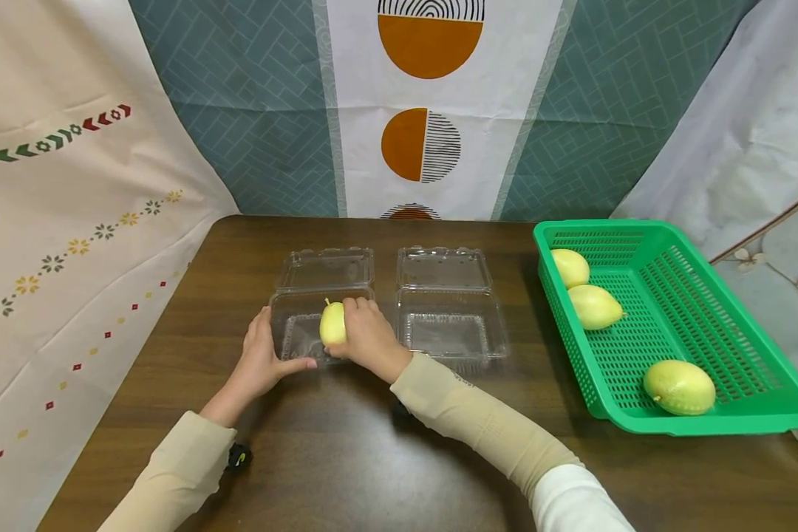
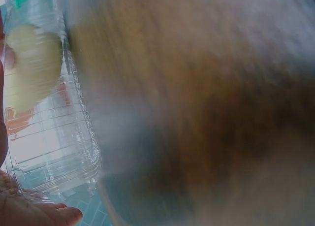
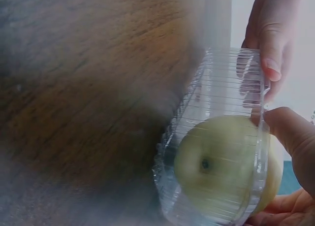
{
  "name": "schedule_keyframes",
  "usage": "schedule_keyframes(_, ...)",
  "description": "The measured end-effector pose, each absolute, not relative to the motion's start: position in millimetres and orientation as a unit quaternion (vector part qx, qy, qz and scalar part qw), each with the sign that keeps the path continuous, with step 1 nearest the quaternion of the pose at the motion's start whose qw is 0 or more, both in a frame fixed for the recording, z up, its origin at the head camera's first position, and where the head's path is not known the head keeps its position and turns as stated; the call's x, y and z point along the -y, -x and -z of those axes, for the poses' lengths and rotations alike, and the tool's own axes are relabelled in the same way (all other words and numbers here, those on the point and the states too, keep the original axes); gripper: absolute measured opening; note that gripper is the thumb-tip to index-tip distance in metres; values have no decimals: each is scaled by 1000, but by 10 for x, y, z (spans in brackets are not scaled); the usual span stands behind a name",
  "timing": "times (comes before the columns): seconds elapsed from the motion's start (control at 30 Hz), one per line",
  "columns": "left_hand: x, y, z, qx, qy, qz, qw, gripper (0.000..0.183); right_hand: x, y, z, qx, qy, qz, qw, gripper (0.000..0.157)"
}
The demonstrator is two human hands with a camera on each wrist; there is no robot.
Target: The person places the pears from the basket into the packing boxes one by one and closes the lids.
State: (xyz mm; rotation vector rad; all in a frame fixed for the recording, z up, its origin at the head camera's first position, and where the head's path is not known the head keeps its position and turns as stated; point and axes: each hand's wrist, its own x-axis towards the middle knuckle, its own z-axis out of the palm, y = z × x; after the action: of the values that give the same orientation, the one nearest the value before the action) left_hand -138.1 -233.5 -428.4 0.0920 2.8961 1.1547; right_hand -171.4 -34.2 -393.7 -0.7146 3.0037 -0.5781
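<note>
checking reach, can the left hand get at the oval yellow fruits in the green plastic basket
Probably not easily: the right arm lies between the left hand and the basket.

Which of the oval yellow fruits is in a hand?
The oval yellow fruit that the right hand grips; the other three fruits lie in the green plastic basket.

4 fruits (image 1: 332,324); 2 containers (image 1: 448,336); 1 basket (image 1: 575,353).

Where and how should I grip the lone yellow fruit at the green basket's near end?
Probably around the middle of the yellow fruit, coming from above: it lies on its side, stem end leftward, top uncovered, with the near wall of the green basket close by.
</note>
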Motion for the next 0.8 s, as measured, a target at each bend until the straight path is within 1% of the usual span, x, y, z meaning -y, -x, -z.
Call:
schedule_keyframes(0.2,2337,1391,4297,-929,-31,-369,2,124,355,1708,3957,-961,228,158,-11,73)
schedule_keyframes(0.47,2331,1366,4333,-929,-29,-370,5,123,366,1666,4026,-963,237,112,-63,67)
schedule_keyframes(0.6,2324,1352,4327,-929,-28,-370,8,123,367,1656,4058,-960,244,98,-94,68)
schedule_keyframes(0.8,2324,1374,4301,-929,-32,-368,1,124,368,1668,4064,-958,244,88,-122,77)
